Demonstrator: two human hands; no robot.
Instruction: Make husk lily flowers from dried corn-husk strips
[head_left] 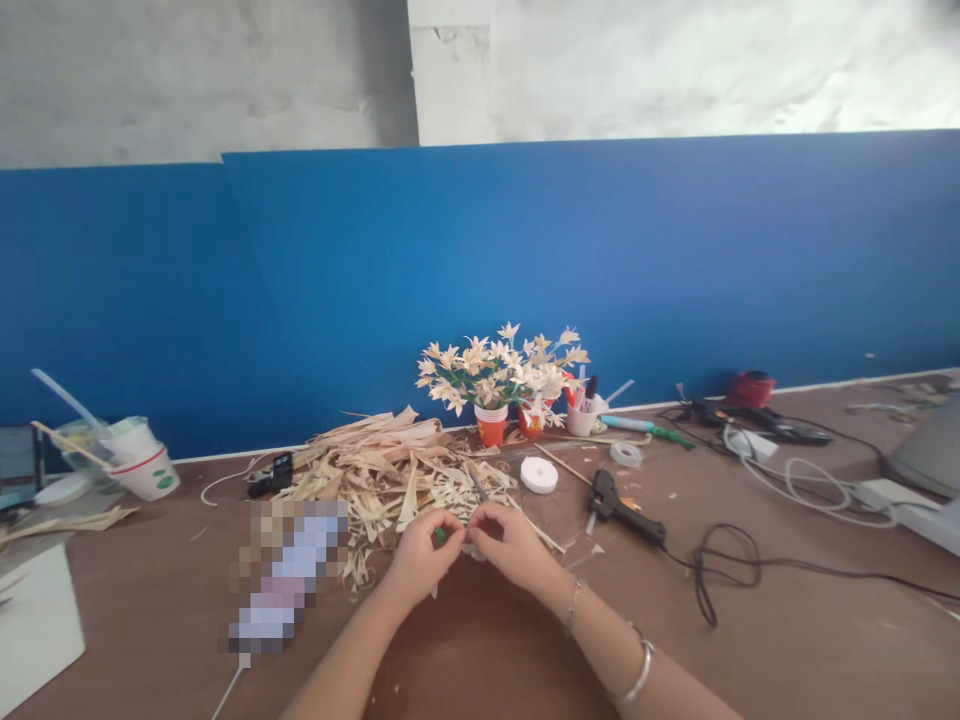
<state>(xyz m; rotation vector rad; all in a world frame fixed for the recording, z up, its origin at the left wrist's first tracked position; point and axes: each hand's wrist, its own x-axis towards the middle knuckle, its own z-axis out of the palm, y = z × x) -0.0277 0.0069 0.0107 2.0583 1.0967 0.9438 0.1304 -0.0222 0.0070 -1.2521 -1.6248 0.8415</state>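
Brown tabletop (480, 660) | hands (427, 558) pinched narrow | small white piece (472, 551) held between their fingertips

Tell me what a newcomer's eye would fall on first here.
Probably the cream, star-shaped flowers standing in red cups before the broad, bright blue panel at the back. Next comes the tangled heap of dry, tan strips, left of the cups. At near centre, the bare left hand and bare right hand come close together over the brown tabletop.
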